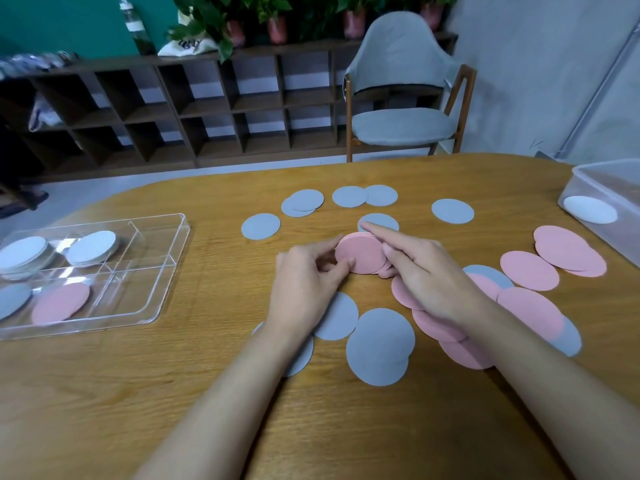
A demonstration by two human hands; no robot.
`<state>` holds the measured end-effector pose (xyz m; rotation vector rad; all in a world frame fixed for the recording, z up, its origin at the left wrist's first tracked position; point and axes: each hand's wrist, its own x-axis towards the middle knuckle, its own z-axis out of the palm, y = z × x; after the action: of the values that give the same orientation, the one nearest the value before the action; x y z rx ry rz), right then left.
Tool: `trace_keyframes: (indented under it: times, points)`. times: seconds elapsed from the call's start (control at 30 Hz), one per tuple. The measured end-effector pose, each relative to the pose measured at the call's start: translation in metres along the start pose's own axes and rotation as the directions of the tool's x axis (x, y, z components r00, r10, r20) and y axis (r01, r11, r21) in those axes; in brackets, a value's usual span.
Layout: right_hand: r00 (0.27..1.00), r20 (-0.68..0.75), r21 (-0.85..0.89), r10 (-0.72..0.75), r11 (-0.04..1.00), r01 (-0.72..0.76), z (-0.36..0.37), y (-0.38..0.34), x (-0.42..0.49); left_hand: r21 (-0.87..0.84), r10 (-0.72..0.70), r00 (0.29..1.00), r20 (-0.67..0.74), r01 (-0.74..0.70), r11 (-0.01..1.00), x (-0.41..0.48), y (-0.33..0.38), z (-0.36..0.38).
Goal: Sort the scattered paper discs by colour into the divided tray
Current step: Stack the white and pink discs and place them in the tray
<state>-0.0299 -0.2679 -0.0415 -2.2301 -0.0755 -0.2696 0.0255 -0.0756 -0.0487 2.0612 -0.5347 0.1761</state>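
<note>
A small stack of pink discs (362,255) stands tilted on edge at the table's middle, held between both hands. My left hand (306,277) pinches its left edge with thumb and fingers. My right hand (427,271) grips its right side, index finger stretched along the top rim. Grey discs (381,344) lie loose near my wrists and along the far side (349,196). More pink discs (530,270) are scattered at the right, some under my right forearm. The clear divided tray (157,271) sits at the left, holding white, grey and pink discs (60,303) in separate compartments.
A translucent plastic tub (588,174) with a white disc (590,209) inside stands at the table's far right corner. Behind the wooden table (104,393) are a grey chair (401,98) and a low dark shelf unit.
</note>
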Motion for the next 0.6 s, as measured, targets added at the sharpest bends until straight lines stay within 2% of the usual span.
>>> trace_keyframes:
  times: [0.1,0.2,0.37,0.6]
  points:
    - [0.998,0.063,-0.069,0.019,0.998,-0.015,0.002,-0.002,-0.001,0.065,0.058,0.998,-0.025,-0.056,0.996,-0.003,0.001,0.005]
    - [0.995,0.098,-0.195,-0.021,0.98,0.04,0.004,-0.003,-0.001,0.129,0.117,0.992,-0.039,-0.111,0.985,-0.002,0.001,0.013]
    - [0.997,-0.027,-0.193,-0.074,0.979,0.068,0.002,0.002,0.0,0.148,0.157,0.987,-0.019,-0.152,0.977,0.001,-0.001,0.015]
    - [0.996,-0.034,-0.245,-0.083,0.967,0.072,-0.004,0.002,-0.001,0.22,0.26,0.966,0.0,-0.253,0.942,-0.003,-0.001,0.015]
